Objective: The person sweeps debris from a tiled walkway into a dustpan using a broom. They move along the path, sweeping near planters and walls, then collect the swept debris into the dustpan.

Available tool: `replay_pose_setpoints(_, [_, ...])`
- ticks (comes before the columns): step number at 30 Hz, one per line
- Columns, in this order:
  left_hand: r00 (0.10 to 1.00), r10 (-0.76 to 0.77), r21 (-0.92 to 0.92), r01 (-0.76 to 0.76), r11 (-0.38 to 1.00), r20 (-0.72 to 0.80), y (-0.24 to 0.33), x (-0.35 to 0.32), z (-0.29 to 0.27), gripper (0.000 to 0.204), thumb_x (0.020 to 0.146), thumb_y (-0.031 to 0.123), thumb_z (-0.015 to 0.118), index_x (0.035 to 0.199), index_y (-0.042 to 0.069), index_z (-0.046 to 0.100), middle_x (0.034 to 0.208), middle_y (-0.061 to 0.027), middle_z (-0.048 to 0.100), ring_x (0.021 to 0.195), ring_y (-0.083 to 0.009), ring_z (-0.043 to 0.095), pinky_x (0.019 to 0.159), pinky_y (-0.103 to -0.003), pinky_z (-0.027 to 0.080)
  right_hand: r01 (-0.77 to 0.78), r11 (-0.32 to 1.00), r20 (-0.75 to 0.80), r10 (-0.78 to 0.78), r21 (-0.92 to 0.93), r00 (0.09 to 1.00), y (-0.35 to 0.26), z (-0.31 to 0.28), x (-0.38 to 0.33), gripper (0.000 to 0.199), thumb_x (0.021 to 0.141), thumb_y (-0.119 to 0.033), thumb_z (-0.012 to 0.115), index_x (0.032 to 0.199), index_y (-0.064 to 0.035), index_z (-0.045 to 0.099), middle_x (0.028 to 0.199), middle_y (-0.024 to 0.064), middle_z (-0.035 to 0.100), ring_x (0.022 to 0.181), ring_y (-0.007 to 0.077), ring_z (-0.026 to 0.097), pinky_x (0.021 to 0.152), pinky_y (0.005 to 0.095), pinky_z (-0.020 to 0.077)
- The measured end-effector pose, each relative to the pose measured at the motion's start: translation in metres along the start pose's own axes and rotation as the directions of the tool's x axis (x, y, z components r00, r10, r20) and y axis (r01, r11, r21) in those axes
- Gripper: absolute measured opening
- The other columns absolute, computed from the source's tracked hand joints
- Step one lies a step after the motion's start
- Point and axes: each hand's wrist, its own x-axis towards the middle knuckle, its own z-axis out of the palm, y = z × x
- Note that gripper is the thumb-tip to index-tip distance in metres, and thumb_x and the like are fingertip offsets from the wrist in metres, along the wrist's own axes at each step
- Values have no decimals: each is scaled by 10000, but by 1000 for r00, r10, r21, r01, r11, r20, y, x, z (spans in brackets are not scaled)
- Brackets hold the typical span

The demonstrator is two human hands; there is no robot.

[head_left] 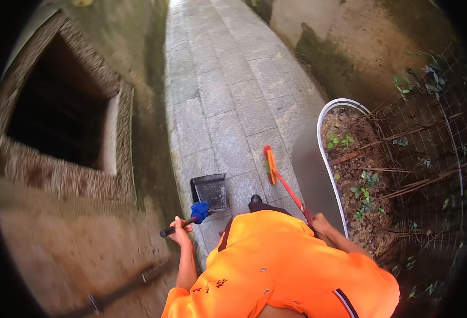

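My left hand point(180, 231) is closed round the dark handle of a long-handled dustpan point(211, 192). Its black pan hangs low over or rests on the paving at my left; I cannot tell which. A blue cloth or bag point(200, 211) is bunched round the handle just beyond my fingers. On the other side, my right hand point(322, 224) grips the red handle of a broom point(290, 191). The broom's orange and red head point(270, 165) is over the slabs ahead of me, to the right of the dustpan.
Grey stone paving point(233, 100) runs ahead between two walls. Close on the right stands a rounded metal-edged planter point(326, 114) with soil and small plants, beside wire mesh point(429, 132). A dark window opening point(58, 100) is in the left wall, with a pipe point(122, 286) below.
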Motion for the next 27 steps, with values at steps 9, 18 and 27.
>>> replay_pose_setpoints(9, [999,42,57,-43,997,16,54,161,181,282,841,217,558,671,-2,507,577,-68,503,401,-123,501,345,-228,423,-153,965,143,124,212,982,-194,-67,163,128,689,-19,530,755,90,528,509,61,496,345,113,454,318,267,351])
replay_pose_setpoints(18, [990,-41,132,23,991,133,105,344,367,303,860,236,533,666,7,492,574,-77,514,409,-123,493,362,-215,422,-251,953,-2,255,171,967,-316,-63,295,150,704,-44,530,704,105,548,554,104,545,388,134,504,373,298,399])
replay_pose_setpoints(27, [964,-4,167,-42,985,265,175,505,552,273,858,246,535,685,39,490,621,-52,514,430,-121,506,370,-210,434,-413,898,-121,432,152,894,-445,-66,401,189,689,-46,514,719,138,541,550,162,550,444,216,574,419,330,449])
